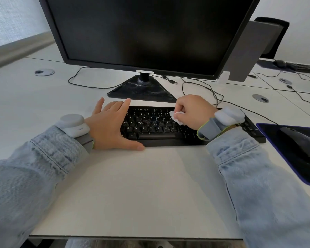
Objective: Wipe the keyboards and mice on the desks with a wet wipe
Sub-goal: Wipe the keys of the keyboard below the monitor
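The right hand (193, 110) is curled tight around a crumpled white wet wipe (176, 117) and presses it onto the middle rows of the flat black plastic keyboard (161, 127), which lies on the white laminate bench (132, 185) just in front of the foot of the large black monitor (147, 33). The left hand (111, 124) lies flat with fingers straight and spread, covering the keyboard's left end, its thumb along the front edge; it appears to be steadying the board.

My judgement is that the task is in an early or middle part. The keys around the centre show a wet gleam, which suggests they are already wiped, while the right end of the keyboard, partly hidden under the right wrist, looks dry. The glossy black computer mouse (301, 145) sits untouched on a dark mat with a blue edge (283, 163) at the right, well apart from the wipe, so it is still to be done. On the neighbouring bench at the far right, a second dark mouse (279, 63) and what looks like the end of a second dark keyboard (304, 67) also wait, too small to judge their state.

Counted: one wipe, two keyboards and two mice in sight, one monitor facing the person, and three round grey cable grommets (44, 72) let into the bench tops.
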### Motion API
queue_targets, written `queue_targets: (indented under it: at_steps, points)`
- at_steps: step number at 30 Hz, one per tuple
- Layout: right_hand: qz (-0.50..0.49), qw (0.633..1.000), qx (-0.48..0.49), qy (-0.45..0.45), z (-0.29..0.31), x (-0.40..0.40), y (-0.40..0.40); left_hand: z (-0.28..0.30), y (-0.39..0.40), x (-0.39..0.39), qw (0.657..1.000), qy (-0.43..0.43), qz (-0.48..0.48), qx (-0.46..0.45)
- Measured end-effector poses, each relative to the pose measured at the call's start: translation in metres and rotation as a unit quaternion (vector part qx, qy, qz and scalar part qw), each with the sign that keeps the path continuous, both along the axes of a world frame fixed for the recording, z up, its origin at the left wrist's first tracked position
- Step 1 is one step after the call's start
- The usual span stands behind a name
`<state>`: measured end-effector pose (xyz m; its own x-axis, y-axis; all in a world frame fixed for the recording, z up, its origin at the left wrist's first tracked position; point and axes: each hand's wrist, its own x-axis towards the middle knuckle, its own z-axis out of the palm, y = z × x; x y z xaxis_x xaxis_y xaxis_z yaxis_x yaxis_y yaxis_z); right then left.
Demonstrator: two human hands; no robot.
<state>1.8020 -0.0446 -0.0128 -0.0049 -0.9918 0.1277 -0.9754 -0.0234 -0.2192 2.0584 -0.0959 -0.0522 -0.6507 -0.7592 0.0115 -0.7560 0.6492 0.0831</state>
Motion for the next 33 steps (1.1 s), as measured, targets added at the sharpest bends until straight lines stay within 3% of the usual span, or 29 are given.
queue_targets:
  at_steps: [6,18,21,25,33]
  points:
    - [0.002,1.000,0.009,-0.017,0.006,0.007,0.007,0.000,0.000,0.000,1.000,0.005,-0.002,0.000]
    - [-0.020,0.997,0.063,0.043,0.006,0.023,-0.007,0.001,0.000,-0.001,1.000,0.003,-0.009,0.003]
    - [-0.045,0.998,0.023,0.049,0.004,0.026,-0.011,0.001,-0.001,-0.001,1.000,0.004,-0.009,0.004]
    - [0.007,1.000,-0.001,-0.012,0.006,0.028,-0.003,0.001,-0.001,-0.001,1.000,0.002,-0.008,0.006]
    - [0.026,0.998,0.041,0.033,0.009,0.015,0.000,0.001,0.000,0.000,1.000,0.007,-0.007,0.007]
